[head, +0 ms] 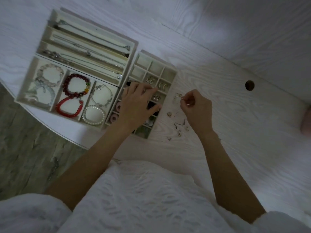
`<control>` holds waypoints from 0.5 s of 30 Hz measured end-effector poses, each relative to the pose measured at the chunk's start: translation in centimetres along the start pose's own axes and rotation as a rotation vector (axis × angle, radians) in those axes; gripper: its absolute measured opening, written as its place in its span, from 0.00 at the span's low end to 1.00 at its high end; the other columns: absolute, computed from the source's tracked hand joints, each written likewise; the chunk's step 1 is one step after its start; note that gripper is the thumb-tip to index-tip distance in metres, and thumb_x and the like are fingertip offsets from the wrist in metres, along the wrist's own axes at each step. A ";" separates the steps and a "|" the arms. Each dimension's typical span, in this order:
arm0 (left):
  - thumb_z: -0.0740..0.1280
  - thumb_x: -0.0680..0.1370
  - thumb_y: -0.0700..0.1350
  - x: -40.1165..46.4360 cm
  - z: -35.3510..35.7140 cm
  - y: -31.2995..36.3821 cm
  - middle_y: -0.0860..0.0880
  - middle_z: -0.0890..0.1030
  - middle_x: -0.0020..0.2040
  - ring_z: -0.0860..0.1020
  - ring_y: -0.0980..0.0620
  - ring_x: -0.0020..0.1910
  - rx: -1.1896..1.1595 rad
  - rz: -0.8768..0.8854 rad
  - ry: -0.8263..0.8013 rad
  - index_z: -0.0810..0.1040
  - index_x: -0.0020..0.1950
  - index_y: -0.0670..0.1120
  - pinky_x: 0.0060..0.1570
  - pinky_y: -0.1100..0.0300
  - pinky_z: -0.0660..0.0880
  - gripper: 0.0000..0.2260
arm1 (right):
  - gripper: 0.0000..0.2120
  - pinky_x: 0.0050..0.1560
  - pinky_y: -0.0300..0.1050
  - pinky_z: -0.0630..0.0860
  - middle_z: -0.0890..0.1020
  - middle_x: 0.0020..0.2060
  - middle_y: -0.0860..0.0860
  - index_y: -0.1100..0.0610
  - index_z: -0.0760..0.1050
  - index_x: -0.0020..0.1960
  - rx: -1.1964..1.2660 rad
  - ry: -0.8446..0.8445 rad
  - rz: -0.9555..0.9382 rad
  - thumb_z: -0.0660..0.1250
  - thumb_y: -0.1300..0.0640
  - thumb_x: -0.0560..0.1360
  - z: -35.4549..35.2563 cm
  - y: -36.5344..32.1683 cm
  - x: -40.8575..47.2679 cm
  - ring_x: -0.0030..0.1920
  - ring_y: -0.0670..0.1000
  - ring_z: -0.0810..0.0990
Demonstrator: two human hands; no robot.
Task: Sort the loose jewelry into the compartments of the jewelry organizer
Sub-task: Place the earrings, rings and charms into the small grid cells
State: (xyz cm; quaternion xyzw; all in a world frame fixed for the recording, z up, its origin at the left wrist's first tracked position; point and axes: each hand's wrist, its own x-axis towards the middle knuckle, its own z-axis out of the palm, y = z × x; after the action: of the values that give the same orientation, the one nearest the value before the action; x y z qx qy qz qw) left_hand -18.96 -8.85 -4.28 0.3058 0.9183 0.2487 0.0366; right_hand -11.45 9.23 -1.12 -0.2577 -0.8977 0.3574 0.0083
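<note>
L hand (137, 102) lies over the small grid tray (173, 74), fingers loosely spread and reaching into the middle cells; whether it holds anything can't be told. R hand (196, 106) hovers just right of that tray, thumb and forefinger pinching a tiny silver earring (182, 99). Loose jewelry on the desk (235, 132) beside the tray's right edge: a small cluster (177, 95) near the R fingertips, a heart piece (169, 114), hook earrings (180, 125) toward the desk's near edge. Some grid cells hold earrings (150, 80). Bracelet tray (20, 96) at the desk's left edge holds bead bracelets incl. a dark red one (67, 84); necklace tray (133, 46) behind it holds chains.
</note>
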 end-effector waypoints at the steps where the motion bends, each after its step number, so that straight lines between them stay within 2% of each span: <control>1: 0.64 0.74 0.57 0.1 -0.4 -0.3 0.46 0.79 0.53 0.72 0.45 0.54 -0.021 -0.021 0.053 0.80 0.59 0.45 0.53 0.54 0.67 0.21 | 0.06 0.40 0.28 0.74 0.78 0.36 0.45 0.55 0.73 0.41 0.032 0.002 -0.031 0.69 0.62 0.73 0.0 -0.9 0.6 0.36 0.39 0.77; 4: 0.65 0.76 0.50 0.3 -1.8 -2.1 0.46 0.80 0.51 0.75 0.46 0.51 -0.074 -0.167 0.203 0.80 0.57 0.45 0.51 0.59 0.66 0.13 | 0.03 0.39 0.28 0.74 0.79 0.35 0.45 0.56 0.76 0.42 0.070 -0.031 -0.136 0.70 0.61 0.72 0.9 -3.9 3.1 0.35 0.40 0.77; 6: 0.65 0.77 0.47 0.6 -2.7 -3.5 0.46 0.80 0.52 0.76 0.46 0.50 -0.090 -0.307 0.234 0.80 0.58 0.46 0.49 0.57 0.69 0.12 | 0.03 0.39 0.31 0.74 0.79 0.35 0.45 0.56 0.77 0.42 0.116 -0.055 -0.195 0.71 0.60 0.72 2.3 -5.7 4.9 0.36 0.43 0.78; 8: 0.66 0.76 0.48 0.8 -3.2 -4.6 0.47 0.81 0.51 0.77 0.48 0.50 -0.102 -0.396 0.220 0.80 0.59 0.48 0.48 0.57 0.72 0.12 | 0.03 0.41 0.32 0.69 0.78 0.38 0.46 0.55 0.78 0.42 0.091 -0.089 -0.235 0.72 0.58 0.71 4.1 -7.1 6.5 0.41 0.46 0.76; 10: 0.67 0.76 0.49 0.9 -3.4 -5.4 0.50 0.82 0.49 0.77 0.49 0.47 -0.110 -0.409 0.189 0.80 0.58 0.50 0.46 0.57 0.74 0.12 | 0.03 0.43 0.33 0.63 0.76 0.43 0.47 0.55 0.79 0.41 0.006 -0.126 -0.260 0.73 0.57 0.69 6.1 -7.8 7.7 0.47 0.47 0.71; 13: 0.69 0.74 0.51 1.0 -3.2 -6.2 0.50 0.82 0.48 0.78 0.47 0.45 -0.084 -0.369 0.137 0.80 0.57 0.50 0.46 0.50 0.75 0.13 | 0.02 0.50 0.42 0.65 0.76 0.47 0.50 0.54 0.80 0.41 -0.127 -0.140 -0.322 0.72 0.57 0.70 8.1 -8.2 8.3 0.51 0.52 0.71; 15: 0.70 0.73 0.51 1.0 -3.1 -6.7 0.50 0.82 0.47 0.78 0.47 0.45 -0.062 -0.351 0.119 0.80 0.57 0.51 0.48 0.49 0.73 0.13 | 0.01 0.50 0.44 0.67 0.76 0.47 0.51 0.55 0.79 0.41 -0.153 -0.120 -0.331 0.70 0.57 0.71 8.6 -8.2 8.2 0.50 0.52 0.71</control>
State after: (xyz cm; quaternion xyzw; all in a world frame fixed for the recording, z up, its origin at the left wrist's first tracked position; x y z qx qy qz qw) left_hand -24.08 -14.24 -4.65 0.1242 0.9500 0.2844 0.0347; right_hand -24.05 2.59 -3.63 -0.0848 -0.9513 0.2964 -0.0061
